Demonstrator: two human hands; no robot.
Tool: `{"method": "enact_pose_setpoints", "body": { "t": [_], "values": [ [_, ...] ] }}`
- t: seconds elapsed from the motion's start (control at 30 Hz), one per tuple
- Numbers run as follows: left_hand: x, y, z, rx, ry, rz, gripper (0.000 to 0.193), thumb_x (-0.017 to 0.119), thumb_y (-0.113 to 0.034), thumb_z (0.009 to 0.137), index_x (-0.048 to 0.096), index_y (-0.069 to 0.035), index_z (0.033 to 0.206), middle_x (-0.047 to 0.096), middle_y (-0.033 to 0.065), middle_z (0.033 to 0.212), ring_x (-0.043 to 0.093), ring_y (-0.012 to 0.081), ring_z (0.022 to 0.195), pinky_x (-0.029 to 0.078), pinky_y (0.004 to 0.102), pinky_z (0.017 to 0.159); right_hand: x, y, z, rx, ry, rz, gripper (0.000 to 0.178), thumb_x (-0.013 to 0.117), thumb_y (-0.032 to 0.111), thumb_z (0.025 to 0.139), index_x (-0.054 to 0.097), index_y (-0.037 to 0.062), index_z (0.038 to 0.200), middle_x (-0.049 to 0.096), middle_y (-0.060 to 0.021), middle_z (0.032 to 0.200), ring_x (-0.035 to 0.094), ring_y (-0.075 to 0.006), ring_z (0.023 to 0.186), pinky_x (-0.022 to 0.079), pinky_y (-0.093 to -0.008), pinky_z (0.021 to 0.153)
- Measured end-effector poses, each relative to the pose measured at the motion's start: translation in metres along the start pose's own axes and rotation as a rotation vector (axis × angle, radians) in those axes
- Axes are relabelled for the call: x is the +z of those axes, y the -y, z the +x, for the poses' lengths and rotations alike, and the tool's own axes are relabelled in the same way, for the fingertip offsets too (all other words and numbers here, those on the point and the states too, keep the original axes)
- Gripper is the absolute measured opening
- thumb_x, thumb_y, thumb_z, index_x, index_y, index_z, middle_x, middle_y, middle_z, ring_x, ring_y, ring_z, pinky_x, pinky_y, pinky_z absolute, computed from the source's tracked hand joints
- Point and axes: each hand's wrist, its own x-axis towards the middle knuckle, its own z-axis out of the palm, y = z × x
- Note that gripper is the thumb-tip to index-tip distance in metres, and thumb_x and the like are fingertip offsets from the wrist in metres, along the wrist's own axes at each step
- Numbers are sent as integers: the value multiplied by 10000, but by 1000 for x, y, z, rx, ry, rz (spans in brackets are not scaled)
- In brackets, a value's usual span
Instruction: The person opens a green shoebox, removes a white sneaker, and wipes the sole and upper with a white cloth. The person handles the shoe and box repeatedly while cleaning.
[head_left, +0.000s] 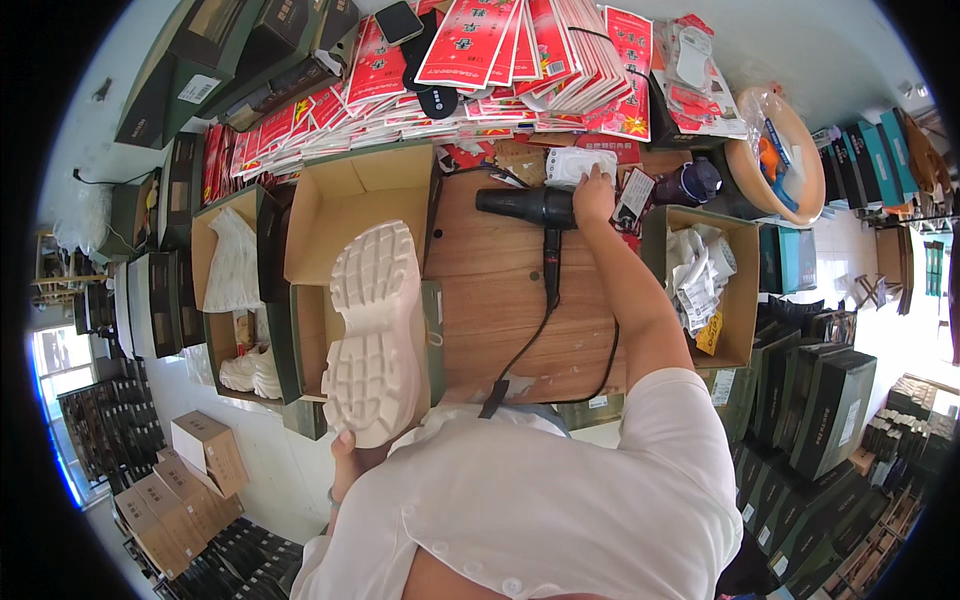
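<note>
My left hand is closed on the heel end of a chunky white sneaker. Its thick, grooved sole faces up, and it is held over an open shoebox left of the table's middle. Out ahead, my right hand has its fingertips pinched at the top of a white soft pack of wipes. Whether a wipe is between them is too small to tell. Just beside that hand a black hair dryer lies on the wooden table, its cord running toward me.
Red printed paper bags are heaped along the back, with a phone on them. Another shoebox at left holds white tissue and a shoe. A box of packets, a dark bottle and a round tub stand right.
</note>
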Motion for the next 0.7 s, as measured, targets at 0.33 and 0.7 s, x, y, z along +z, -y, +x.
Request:
{"method": "enact_pose_setpoints", "body": {
  "t": [0.33, 0.7],
  "values": [
    [-12, 8, -6, -23, -54, 32, 1030, 724, -543, 716, 232, -107, 1509, 366, 124, 1491, 407, 342, 1334, 344, 493, 1112, -16, 0, 25, -288, 109, -172, 195, 560, 95, 880, 544, 143, 1068, 560, -139, 1082, 638, -343, 935, 559, -435, 716],
    [-15, 9, -6, 30, -65, 20, 995, 726, -509, 754, 261, -36, 1496, 369, 94, 1506, 383, 251, 1374, 293, 396, 1150, -18, -19, 28, -256, 22, 71, 185, 616, 102, 848, 708, 100, 1009, 504, -146, 1177, 600, -357, 1019, 536, -465, 811]
  ]
}}
